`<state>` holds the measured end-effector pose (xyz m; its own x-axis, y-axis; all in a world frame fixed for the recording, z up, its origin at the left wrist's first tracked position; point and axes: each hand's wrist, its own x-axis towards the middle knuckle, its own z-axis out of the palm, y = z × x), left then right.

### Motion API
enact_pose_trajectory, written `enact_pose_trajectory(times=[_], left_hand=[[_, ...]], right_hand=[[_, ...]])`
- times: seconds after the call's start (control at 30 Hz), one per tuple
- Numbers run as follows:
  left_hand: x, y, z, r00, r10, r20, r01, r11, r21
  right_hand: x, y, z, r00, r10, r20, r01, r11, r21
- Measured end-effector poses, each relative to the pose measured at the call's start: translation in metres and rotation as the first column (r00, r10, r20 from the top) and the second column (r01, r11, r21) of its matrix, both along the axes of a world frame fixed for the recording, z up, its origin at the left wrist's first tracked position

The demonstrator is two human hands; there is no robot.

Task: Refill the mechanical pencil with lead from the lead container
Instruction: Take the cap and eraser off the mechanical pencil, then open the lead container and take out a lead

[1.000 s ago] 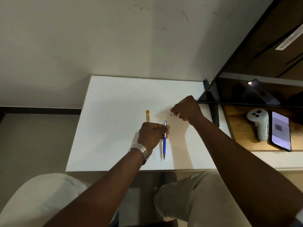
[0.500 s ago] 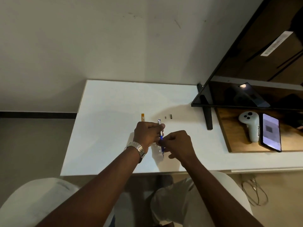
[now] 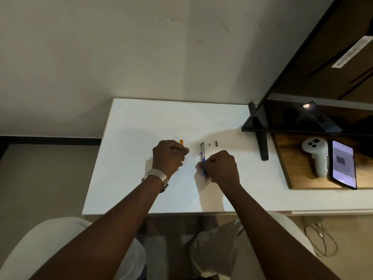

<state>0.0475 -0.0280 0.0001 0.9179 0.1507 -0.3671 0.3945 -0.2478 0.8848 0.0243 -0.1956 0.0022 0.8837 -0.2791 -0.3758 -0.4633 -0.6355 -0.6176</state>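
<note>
A blue and silver mechanical pencil point(image 3: 202, 152) is held near its tip end by my right hand point(image 3: 221, 168), with the tip pointing toward me over the white table point(image 3: 141, 122). To the left, my left hand point(image 3: 168, 156), a metal watch on its wrist, is curled over the orange lead container point(image 3: 181, 141). Only the container's far end shows past the knuckles. Two small dark pencil parts point(image 3: 213, 144) lie on the table just beyond the pencil.
A black monitor point(image 3: 302, 110) on a stand point(image 3: 263, 146) stands at the right. Beside it a wooden board point(image 3: 286, 158) carries a white controller point(image 3: 316, 156) and a lit phone point(image 3: 343, 166). My knees are below the table's near edge, and a cable lies on the floor at lower right.
My right hand put small parts down beyond the pencil, then came back and took the pencil. My left hand let go of the pencil and moved left onto the lead container.
</note>
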Motion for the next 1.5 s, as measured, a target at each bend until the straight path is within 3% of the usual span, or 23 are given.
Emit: enact_pose_trajectory(times=[0.2, 0.43, 0.57, 0.7, 0.87, 1.07, 1.2, 1.37, 1.5], left_hand=[[0.022, 0.009, -0.006, 0.986, -0.117, 0.121, 0.078, 0.955, 0.288], [0.042, 0.008, -0.011, 0.979, -0.206, -0.012, 0.191, 0.883, 0.43], [0.05, 0.004, -0.003, 0.968, -0.234, -0.09, 0.247, 0.829, 0.502], [0.049, 0.001, 0.001, 0.959, -0.247, -0.141, 0.284, 0.81, 0.513], [0.044, 0.006, 0.0, 0.959, -0.225, -0.173, 0.274, 0.893, 0.357], [0.033, 0.011, -0.008, 0.971, -0.118, -0.21, 0.135, 0.988, 0.069], [0.027, 0.015, -0.011, 0.968, -0.096, -0.234, 0.068, 0.99, -0.127], [0.027, 0.015, -0.003, 0.971, -0.12, -0.206, 0.083, 0.98, -0.18], [0.027, 0.014, 0.006, 0.977, -0.102, -0.187, 0.055, 0.969, -0.239]], right_hand=[[0.01, 0.008, 0.002, 0.998, 0.049, -0.034, -0.055, 0.976, -0.211], [0.015, 0.015, 0.001, 0.981, 0.191, -0.026, -0.184, 0.886, -0.426], [0.015, 0.016, 0.0, 0.975, 0.223, -0.019, -0.206, 0.86, -0.467], [0.019, 0.015, 0.0, 0.986, 0.162, -0.035, -0.163, 0.9, -0.405], [0.022, 0.005, 0.001, 0.994, 0.06, -0.088, -0.08, 0.966, -0.246], [0.019, -0.001, -0.001, 0.997, -0.028, -0.072, 0.023, 0.997, -0.076], [0.017, -0.004, -0.005, 0.996, -0.064, -0.058, 0.063, 0.998, -0.014], [0.017, -0.006, -0.003, 0.995, -0.079, -0.058, 0.078, 0.997, -0.008], [0.01, -0.004, 0.005, 0.984, -0.143, 0.102, 0.125, 0.979, 0.163]])
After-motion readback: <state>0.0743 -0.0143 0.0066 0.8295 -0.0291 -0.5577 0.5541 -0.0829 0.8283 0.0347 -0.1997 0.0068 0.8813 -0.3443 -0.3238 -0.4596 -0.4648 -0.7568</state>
